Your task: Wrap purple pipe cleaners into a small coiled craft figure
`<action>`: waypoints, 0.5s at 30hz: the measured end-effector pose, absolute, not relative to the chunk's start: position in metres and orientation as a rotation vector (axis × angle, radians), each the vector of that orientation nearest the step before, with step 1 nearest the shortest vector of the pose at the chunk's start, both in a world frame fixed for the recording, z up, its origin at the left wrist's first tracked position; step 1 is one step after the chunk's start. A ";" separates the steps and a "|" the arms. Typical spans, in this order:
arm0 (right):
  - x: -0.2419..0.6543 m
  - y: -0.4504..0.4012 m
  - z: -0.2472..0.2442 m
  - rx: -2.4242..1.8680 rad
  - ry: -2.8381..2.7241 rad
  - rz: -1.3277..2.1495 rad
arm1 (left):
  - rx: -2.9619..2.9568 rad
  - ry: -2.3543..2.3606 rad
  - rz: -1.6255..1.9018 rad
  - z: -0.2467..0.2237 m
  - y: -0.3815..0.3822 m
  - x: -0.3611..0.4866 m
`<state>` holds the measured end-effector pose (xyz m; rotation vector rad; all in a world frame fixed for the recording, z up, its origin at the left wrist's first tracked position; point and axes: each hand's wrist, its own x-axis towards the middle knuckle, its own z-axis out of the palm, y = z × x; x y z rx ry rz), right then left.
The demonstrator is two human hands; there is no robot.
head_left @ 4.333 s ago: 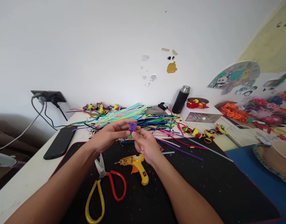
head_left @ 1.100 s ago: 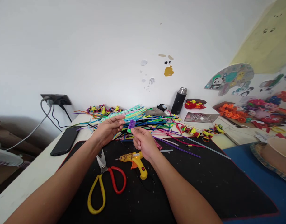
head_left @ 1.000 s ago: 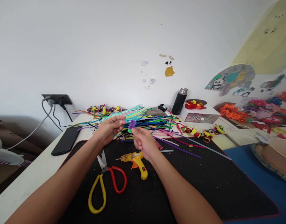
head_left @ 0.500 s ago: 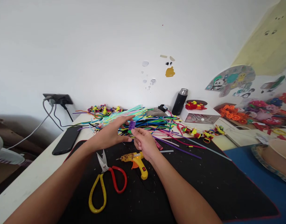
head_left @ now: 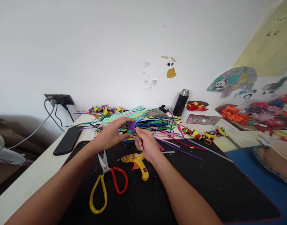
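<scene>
Up over the back of the black mat, a small coil (head_left: 131,126) of fuzzy purple pipe cleaner with green at its lower end is between my hands. My left hand (head_left: 111,133) grips it from the left, thumb below and fingers above. The thumb and forefinger of my right hand (head_left: 146,143) are pinched together at the coil's right side; what lies between them is hidden. Below my hands a yellow hot glue gun (head_left: 139,162) rests on the mat, its small orange light lit. Scissors (head_left: 106,169) with one yellow and one red handle lie half spread to its left.
A heap of loose coloured pipe cleaners (head_left: 155,123) spreads behind my hands. Small pipe-cleaner figures (head_left: 209,136) lie to the right. A black flask (head_left: 181,102) stands beside a white drawer box (head_left: 201,117). At left a phone (head_left: 67,140) lies near power cords.
My left hand has closed in on the purple coil, which has shifted slightly left and down. My right fingers have slid to its right side. The view has shifted slightly.
</scene>
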<state>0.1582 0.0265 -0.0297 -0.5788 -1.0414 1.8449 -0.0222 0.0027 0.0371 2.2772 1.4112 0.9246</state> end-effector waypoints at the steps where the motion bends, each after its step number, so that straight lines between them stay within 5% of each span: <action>1: 0.159 0.027 -0.030 -0.573 -1.030 1.848 | 2.250 1.414 0.928 0.038 0.002 -0.022; 15: 0.159 0.025 -0.027 -0.568 -1.063 1.850 | 2.168 1.429 0.984 0.027 0.005 -0.020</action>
